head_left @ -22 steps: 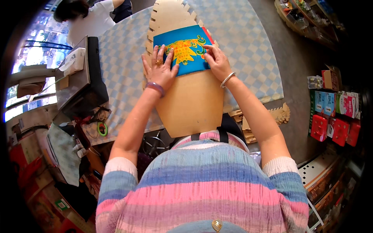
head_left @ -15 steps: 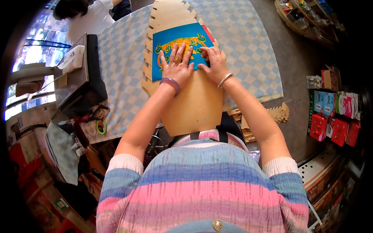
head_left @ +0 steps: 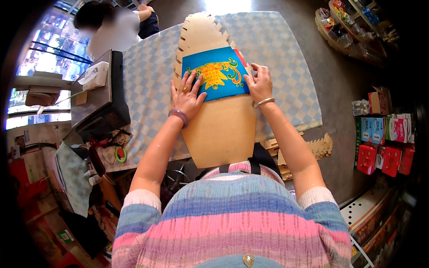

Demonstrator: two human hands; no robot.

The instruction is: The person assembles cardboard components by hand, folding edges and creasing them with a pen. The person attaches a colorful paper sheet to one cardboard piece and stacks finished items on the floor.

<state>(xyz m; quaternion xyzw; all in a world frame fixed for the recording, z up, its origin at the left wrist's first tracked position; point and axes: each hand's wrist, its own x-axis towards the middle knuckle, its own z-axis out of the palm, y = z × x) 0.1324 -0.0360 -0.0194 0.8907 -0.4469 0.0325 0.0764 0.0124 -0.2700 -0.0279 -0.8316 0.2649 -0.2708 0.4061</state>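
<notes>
A long, thin wooden panel [head_left: 221, 134] with notched side edges lies on the table, its plain near end at my body. On its middle rests a blue sheet [head_left: 223, 93] with a yellow, orange and green scroll pattern; a strip of red [head_left: 240, 56] shows along its right side. My left hand [head_left: 190, 96] lies with fingers spread over the left part of the sheet and the panel's left edge. At the right edge, my right hand [head_left: 260, 85] has bent fingers, its thumb by the sheet's corner, closed on the panel's edge.
A blue-and-white checked cloth [head_left: 290, 67] covers the table. On the left stand a dark box-shaped object [head_left: 117, 89], a tissue box [head_left: 94, 75] and a green ring [head_left: 120, 154]. Carved wooden pieces [head_left: 319, 147] lie low at right. Packaged goods [head_left: 380, 134] hang farther right. Another person [head_left: 117, 33] is at far left.
My left hand has slid left off the pattern's middle to the sheet's left side. My right hand has moved right, to the panel's edge. The whole view has shifted slightly.
</notes>
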